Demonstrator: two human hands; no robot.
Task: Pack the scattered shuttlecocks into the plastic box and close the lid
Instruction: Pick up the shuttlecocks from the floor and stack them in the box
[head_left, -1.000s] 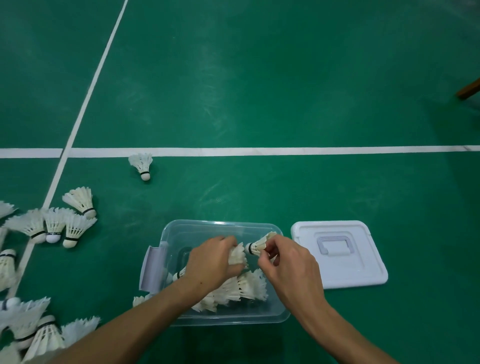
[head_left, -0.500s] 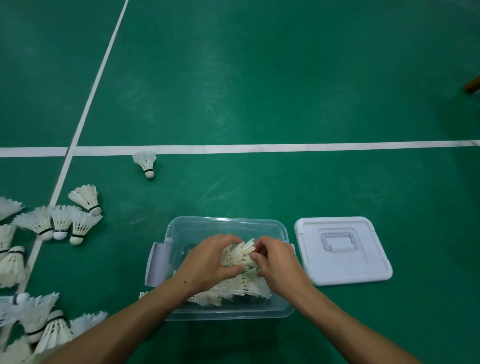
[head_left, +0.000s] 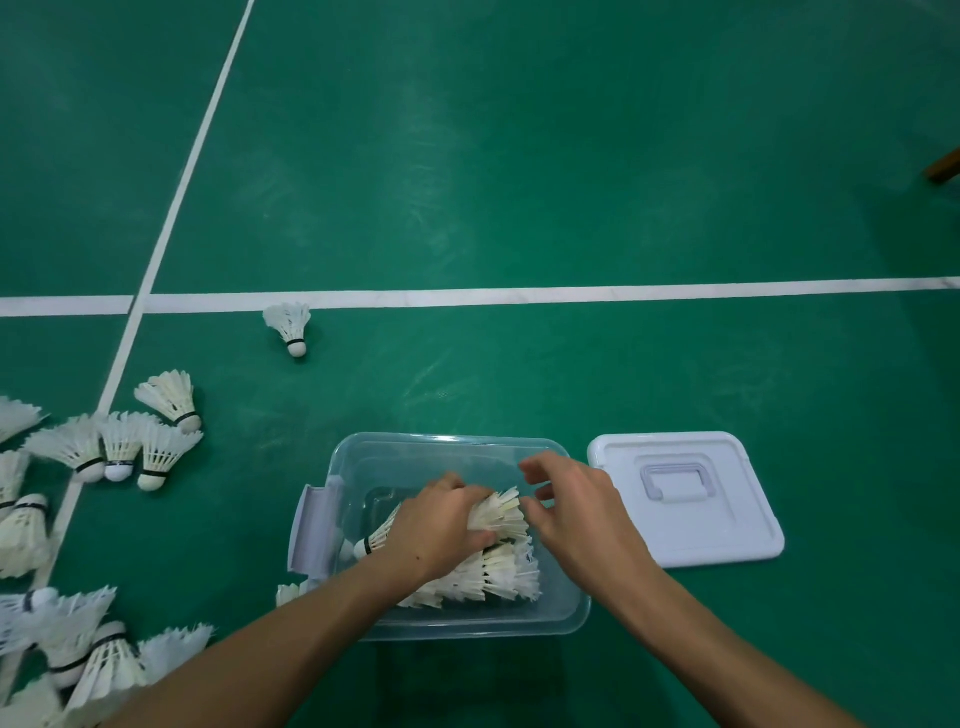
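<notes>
- The clear plastic box (head_left: 447, 457) stands on the green court floor (head_left: 519, 182), near its front edge and about midway across, with its latch flap (head_left: 311, 530) on the left wall.
- The left hand (head_left: 436, 530) is inside the box, its grip curled round a shuttlecock (head_left: 496, 514) lying on its side, feathers to the right and cork to the left.
- More shuttlecocks (head_left: 488, 577) lie stacked beneath it in the front half of the box.
- The right hand (head_left: 576, 514) hovers over the box's right rim, its grip spread with loosely bent fingers that hold nothing; the fingertips are just beside the held shuttlecock's feather ends.
- The white lid (head_left: 685, 499) lies flat on the floor just right of the box, handle side up; the box is uncovered.
- A single shuttlecock (head_left: 291, 325) sits behind the box, just below the white cross line (head_left: 571, 296).
- A loose cluster of shuttlecocks (head_left: 119, 441) lies toward the floor's left edge, and another group (head_left: 78, 649) fills the front-left corner.
- A brown object (head_left: 945, 163) shows at the right edge; what it is cannot be told.
</notes>
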